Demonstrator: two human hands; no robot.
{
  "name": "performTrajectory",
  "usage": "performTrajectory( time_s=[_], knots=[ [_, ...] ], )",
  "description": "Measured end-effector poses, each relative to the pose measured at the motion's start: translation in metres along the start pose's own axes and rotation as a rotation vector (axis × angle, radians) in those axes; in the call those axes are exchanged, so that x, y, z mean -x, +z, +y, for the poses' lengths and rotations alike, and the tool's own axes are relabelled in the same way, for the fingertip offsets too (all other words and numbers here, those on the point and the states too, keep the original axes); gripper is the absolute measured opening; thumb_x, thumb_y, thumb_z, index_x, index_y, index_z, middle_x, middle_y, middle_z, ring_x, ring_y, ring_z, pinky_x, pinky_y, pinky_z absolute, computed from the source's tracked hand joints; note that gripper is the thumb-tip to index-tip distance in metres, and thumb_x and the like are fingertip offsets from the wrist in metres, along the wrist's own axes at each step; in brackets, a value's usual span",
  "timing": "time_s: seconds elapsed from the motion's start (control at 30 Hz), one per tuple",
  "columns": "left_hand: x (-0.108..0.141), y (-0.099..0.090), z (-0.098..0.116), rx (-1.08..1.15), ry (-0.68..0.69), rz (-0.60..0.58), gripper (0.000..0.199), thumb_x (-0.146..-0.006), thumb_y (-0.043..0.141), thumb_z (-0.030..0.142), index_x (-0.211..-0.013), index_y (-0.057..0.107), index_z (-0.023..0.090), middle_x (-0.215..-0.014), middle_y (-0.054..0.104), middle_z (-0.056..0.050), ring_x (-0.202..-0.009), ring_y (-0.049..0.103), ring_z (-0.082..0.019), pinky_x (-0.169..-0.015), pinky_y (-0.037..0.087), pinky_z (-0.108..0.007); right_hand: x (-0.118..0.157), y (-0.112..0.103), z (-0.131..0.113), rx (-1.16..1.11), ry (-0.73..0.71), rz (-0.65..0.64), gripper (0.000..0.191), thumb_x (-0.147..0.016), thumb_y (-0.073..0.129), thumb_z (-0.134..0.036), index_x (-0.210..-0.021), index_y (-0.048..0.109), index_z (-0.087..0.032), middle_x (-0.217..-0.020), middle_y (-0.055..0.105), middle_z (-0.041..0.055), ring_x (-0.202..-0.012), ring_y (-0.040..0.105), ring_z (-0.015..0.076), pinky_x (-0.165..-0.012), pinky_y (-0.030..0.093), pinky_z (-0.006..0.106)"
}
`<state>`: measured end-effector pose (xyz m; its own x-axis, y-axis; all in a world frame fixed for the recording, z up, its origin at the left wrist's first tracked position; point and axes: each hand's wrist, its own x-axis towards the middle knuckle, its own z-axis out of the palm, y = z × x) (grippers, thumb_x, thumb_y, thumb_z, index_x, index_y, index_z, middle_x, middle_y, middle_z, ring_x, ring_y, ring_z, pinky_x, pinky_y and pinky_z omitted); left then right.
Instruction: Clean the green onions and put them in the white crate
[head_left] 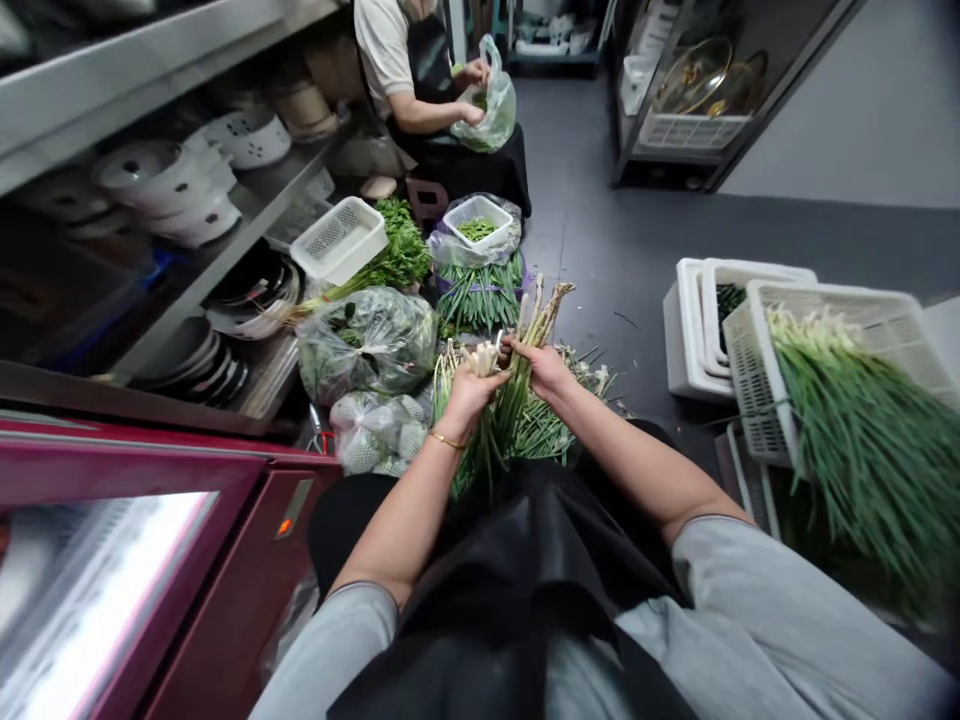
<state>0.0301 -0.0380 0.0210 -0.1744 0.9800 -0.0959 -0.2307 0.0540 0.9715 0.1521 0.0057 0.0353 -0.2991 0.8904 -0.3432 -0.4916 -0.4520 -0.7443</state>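
Observation:
My left hand (469,392), with a bracelet at its wrist, is closed around a bunch of scallions (482,354) whose pale, clean-looking white ends stick up above the fingers. Beside it, my right hand (547,371) grips a second bunch of scallions (534,328) with brownish, unpeeled ends pointing up and away from me. The green leaves of both bunches hang down between my forearms. My fingertips meet near the stalks, and part of the grip is hidden. Underneath lies a heap of loose greens and trimmings (551,425) on the floor.
A white basket of scallions (791,390) stands at right beside a white foam box (682,330). On the left are bagged vegetables (367,345), a white basket (339,243) and dish shelves (247,225). Ahead, a seated person holds a plastic bag (495,115) behind a tray of beans (478,222).

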Motion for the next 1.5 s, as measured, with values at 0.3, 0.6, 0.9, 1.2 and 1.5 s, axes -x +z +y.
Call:
performTrajectory(
  time_s=[0.3,0.6,0.9,1.2,1.5],
  knots=[
    [0.01,0.014,-0.018,-0.099,0.089,0.052,0.035,-0.064,0.079,0.028,-0.096,0.071,0.016,-0.105,0.072,-0.009,-0.103,0.064,-0.02,-0.092,0.048,-0.03,0.003,-0.018,0.012,-0.173,0.012,0.025,0.01,-0.07,0.074,-0.013,-0.072,0.065,-0.016,-0.063,0.07,0.0013,-0.073,0.071,0.02,-0.068,0.06,0.031],
    [-0.011,-0.005,-0.008,0.032,-0.198,0.189,0.033,-0.056,0.083,0.027,-0.083,0.069,0.014,-0.072,0.069,-0.002,-0.05,0.052,-0.008,-0.044,0.038,-0.021,-0.015,-0.037,0.0,0.032,-0.174,0.052,0.017,-0.069,0.073,-0.022,-0.085,0.072,-0.016,-0.08,0.073,0.0035,-0.075,0.068,0.0161,-0.073,0.056,0.031],
    [-0.015,-0.059,0.023,0.15,-0.257,0.138,0.035,-0.052,0.084,0.029,-0.078,0.07,0.011,-0.065,0.066,-0.002,-0.04,0.042,-0.002,-0.041,0.032,-0.019,-0.024,-0.042,-0.005,0.406,-0.101,-0.158,0.013,-0.067,0.073,-0.024,-0.078,0.072,-0.016,-0.058,0.062,0.0002,-0.049,0.05,0.0119,-0.048,0.046,0.028],
    [-0.011,-0.036,0.03,0.057,-0.101,-0.011,0.038,-0.058,0.083,0.032,-0.088,0.072,0.012,-0.073,0.072,-0.007,-0.051,0.054,-0.008,-0.045,0.035,-0.021,-0.012,-0.009,0.023,0.438,-0.073,-0.286,0.037,-0.054,0.083,-0.036,-0.079,0.07,-0.012,-0.061,0.062,0.0003,-0.058,0.054,0.0133,-0.059,0.047,0.028],
    [-0.019,-0.027,0.036,0.001,-0.08,0.033,0.032,-0.059,0.084,0.03,-0.082,0.069,0.013,-0.066,0.068,-0.003,-0.042,0.046,-0.005,-0.04,0.031,-0.019,-0.01,-0.025,0.025,0.704,-0.166,-0.223,0.034,-0.058,0.078,-0.039,-0.075,0.07,-0.011,-0.067,0.063,0.002,-0.064,0.056,0.0155,-0.064,0.046,0.028]
  ],
)
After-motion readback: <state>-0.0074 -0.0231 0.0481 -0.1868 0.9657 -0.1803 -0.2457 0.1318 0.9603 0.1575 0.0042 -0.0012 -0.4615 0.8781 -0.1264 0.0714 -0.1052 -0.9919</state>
